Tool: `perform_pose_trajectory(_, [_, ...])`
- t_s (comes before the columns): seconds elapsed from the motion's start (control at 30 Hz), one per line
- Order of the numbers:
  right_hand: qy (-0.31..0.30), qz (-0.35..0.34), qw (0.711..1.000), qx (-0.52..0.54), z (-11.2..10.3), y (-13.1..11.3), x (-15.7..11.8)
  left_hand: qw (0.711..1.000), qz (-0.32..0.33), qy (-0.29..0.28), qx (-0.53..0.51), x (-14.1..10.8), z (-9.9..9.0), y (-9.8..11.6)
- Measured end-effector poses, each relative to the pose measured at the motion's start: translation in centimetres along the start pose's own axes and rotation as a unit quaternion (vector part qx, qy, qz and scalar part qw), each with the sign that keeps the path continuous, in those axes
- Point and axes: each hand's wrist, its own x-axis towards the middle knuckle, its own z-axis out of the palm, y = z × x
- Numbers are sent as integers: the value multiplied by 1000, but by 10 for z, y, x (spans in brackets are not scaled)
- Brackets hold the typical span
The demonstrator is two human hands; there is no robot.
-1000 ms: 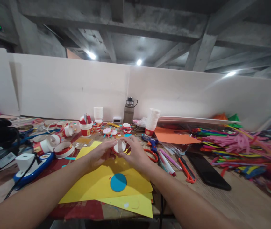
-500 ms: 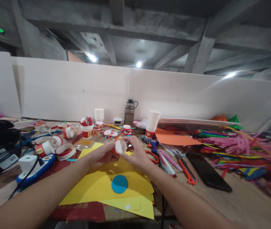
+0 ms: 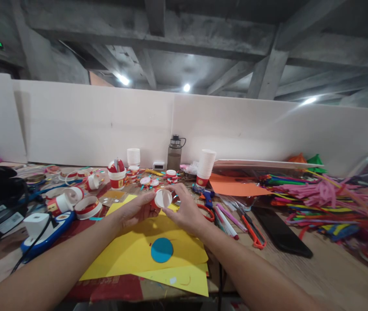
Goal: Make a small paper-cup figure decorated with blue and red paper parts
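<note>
Between my two hands is a small cut-down paper cup (image 3: 163, 198), red outside and white inside, its round face tilted toward me. My left hand (image 3: 139, 209) wraps it from the left with the thumb along its side. From the right, my right hand (image 3: 185, 208) grips the rim with thumb and fingers. Both hands hover over sheets of yellow paper (image 3: 122, 255). A blue paper disc (image 3: 162, 250) lies on the yellow sheet just below the hands.
Cut cup rings (image 3: 88, 208) and a blue-white power strip (image 3: 48, 233) sit left. Behind stand a bottle (image 3: 174, 153) and a cup stack (image 3: 206, 166). Right of my hands are a blue glue gun (image 3: 207, 196), markers (image 3: 226, 222), a utility knife (image 3: 254, 233), a phone (image 3: 281, 231) and pipe cleaners (image 3: 323, 192).
The cup has turned slightly in my hands, and both hands keep their hold on it. The whole view has shifted a little.
</note>
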Motion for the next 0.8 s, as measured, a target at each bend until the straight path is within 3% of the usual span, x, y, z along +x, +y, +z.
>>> perform_pose_trajectory(0.17, [3,20,1000,3,0,5,1,997,43,54,-20,4,-4,10])
perform_pose_trajectory(0.3, [-37,46,998,-24,4,14,-1,986,101,120,-47,5,-12,26])
perform_pose_trajectory(0.47, [-135,45,988,-66,13,23,-8,975,164,125,-86,3,-19,43])
perform_pose_trajectory(0.8, [-225,45,968,-104,13,21,-10,980,168,81,-64,-3,-10,53])
